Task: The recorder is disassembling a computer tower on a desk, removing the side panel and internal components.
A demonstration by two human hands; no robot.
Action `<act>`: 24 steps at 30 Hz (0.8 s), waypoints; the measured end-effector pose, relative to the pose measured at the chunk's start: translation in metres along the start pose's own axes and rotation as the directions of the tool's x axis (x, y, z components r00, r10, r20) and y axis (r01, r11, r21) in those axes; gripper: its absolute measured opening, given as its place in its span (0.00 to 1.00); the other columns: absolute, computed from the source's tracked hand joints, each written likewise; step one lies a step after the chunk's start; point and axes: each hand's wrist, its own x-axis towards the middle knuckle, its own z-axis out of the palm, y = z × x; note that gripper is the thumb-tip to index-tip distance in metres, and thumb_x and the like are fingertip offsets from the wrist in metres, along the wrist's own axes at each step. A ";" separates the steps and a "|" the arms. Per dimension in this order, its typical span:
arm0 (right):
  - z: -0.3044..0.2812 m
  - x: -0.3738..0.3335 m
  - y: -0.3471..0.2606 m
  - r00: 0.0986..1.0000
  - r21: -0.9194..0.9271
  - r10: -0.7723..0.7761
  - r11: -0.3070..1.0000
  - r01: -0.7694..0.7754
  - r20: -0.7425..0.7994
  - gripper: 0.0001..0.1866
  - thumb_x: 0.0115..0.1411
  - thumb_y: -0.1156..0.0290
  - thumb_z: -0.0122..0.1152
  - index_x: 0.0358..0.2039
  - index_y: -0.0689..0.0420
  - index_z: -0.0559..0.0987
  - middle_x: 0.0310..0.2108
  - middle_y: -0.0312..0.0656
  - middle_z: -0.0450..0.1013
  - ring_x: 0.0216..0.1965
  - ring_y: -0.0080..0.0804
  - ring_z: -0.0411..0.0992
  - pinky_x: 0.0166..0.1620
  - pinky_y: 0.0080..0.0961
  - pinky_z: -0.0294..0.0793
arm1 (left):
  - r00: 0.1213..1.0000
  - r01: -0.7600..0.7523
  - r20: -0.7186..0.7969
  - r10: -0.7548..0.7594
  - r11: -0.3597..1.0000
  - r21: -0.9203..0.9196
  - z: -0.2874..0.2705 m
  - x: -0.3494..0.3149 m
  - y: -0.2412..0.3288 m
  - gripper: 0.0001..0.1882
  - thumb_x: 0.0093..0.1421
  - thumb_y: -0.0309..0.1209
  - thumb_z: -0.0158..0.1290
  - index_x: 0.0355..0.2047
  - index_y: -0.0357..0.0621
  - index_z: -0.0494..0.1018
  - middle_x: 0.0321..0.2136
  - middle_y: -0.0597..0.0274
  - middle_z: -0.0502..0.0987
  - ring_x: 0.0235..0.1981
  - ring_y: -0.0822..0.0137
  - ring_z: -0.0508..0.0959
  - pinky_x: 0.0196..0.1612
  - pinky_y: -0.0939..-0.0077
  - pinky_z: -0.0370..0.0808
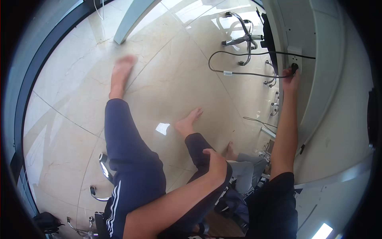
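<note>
At the right, my right hand [291,81] reaches up and grips a black plug [294,67] at a white power socket [295,55]. Whether the plug's pins are fully seated is hidden. A black cable [254,75] runs left from this hand, loops round and comes back to the right across the socket. It carries a white tag [227,73]. My left hand [217,165] rests over my bent right knee, thumb standing apart, holding nothing visible; its other fingers are mostly hidden behind the knee.
The socket sits on a pale panel [318,24] along the right. Chrome chair bases [247,38] stand on the tiled floor [171,71] beyond. A pale furniture leg [131,20] is at the far left. Another person's grey-trousered leg [243,175] shows beside my right knee.
</note>
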 end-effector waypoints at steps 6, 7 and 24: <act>0.167 -0.144 0.098 0.760 -0.767 -0.501 0.642 0.006 -0.414 0.19 0.66 0.60 0.59 0.52 0.59 0.76 0.46 0.41 0.73 0.49 0.33 0.72 0.53 0.39 0.78 | 0.978 0.098 -0.191 -0.081 0.992 0.081 -0.024 -0.011 -0.015 0.20 0.65 0.35 0.50 0.52 0.39 0.81 0.50 0.44 0.81 0.54 0.43 0.79 0.56 0.37 0.69; 0.162 -0.164 0.121 0.803 -0.810 -0.487 0.586 0.010 -0.343 0.20 0.66 0.61 0.60 0.53 0.59 0.76 0.48 0.41 0.73 0.51 0.33 0.72 0.54 0.39 0.77 | 0.959 0.110 -0.264 -0.099 0.994 0.025 -0.026 -0.007 -0.025 0.18 0.63 0.34 0.52 0.48 0.40 0.83 0.47 0.47 0.83 0.51 0.45 0.81 0.54 0.38 0.70; 0.324 -0.539 0.067 0.727 -0.728 0.026 0.017 0.686 0.686 0.22 0.61 0.71 0.63 0.56 0.60 0.76 0.46 0.47 0.77 0.44 0.43 0.77 0.46 0.33 0.78 | 0.973 0.046 -0.224 -0.049 0.999 -0.017 -0.075 0.022 -0.140 0.30 0.64 0.49 0.54 0.57 0.39 0.75 0.53 0.42 0.80 0.53 0.44 0.80 0.58 0.53 0.75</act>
